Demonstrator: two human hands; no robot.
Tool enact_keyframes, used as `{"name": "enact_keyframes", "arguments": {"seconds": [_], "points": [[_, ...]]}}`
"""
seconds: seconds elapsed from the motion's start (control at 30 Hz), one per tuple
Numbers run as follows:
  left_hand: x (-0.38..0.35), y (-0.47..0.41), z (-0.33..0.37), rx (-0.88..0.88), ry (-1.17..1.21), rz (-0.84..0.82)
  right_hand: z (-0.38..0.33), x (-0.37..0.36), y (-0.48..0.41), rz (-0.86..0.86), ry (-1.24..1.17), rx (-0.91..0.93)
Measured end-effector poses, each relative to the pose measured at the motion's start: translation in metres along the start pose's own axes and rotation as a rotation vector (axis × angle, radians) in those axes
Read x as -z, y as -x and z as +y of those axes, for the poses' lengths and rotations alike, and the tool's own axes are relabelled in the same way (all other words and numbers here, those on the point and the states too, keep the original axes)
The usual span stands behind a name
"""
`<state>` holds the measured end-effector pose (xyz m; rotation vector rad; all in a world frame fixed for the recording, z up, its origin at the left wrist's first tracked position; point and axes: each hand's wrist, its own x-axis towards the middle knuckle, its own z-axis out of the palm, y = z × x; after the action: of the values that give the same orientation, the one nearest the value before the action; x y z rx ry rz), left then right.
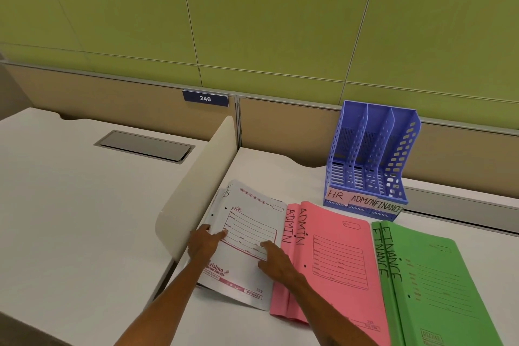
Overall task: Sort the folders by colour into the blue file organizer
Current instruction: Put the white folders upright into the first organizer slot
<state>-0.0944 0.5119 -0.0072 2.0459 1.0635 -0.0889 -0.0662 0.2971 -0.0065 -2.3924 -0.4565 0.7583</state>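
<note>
While both hands rest on the white folder (247, 233) at lower centre, the left hand (202, 241) lays straight fingers on its left edge and the right hand (276, 261) lies flat on its red-printed cover. Pink folders (331, 261) marked ADMIN overlap its right side, with green folders (438, 275) marked FINANCE further right. Above them, right of centre on the tabletop (280, 171), stands the blue file organizer (373, 149), its three slots labelled HR, ADMIN, FINANCE.

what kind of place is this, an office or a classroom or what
Probably an open-plan office workstation: a numbered plate reading 246 on the partition, a blue file organizer labelled HR, ADMIN and FINANCE, and a pink folder marked ADMIN beside a green folder marked FINANCE on the white desk.
</note>
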Motion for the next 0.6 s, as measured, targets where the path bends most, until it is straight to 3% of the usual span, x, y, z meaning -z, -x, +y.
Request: {"name": "enact_keyframes", "arguments": {"seconds": [0.13, 0.4, 0.6], "points": [[0.005, 0.007, 0.005, -0.015, 0.175, -0.017, -0.005, 0.01, 0.002, 0.024, -0.053, -0.013], [0.026, 0.019, 0.054, -0.152, 0.202, 0.034, -0.042, 0.056, 0.001, 0.163, -0.161, 0.061], [0.034, 0.047, 0.099, -0.301, 0.265, 0.176, -0.079, 0.094, 0.003, 0.281, -0.343, 0.074]]}}
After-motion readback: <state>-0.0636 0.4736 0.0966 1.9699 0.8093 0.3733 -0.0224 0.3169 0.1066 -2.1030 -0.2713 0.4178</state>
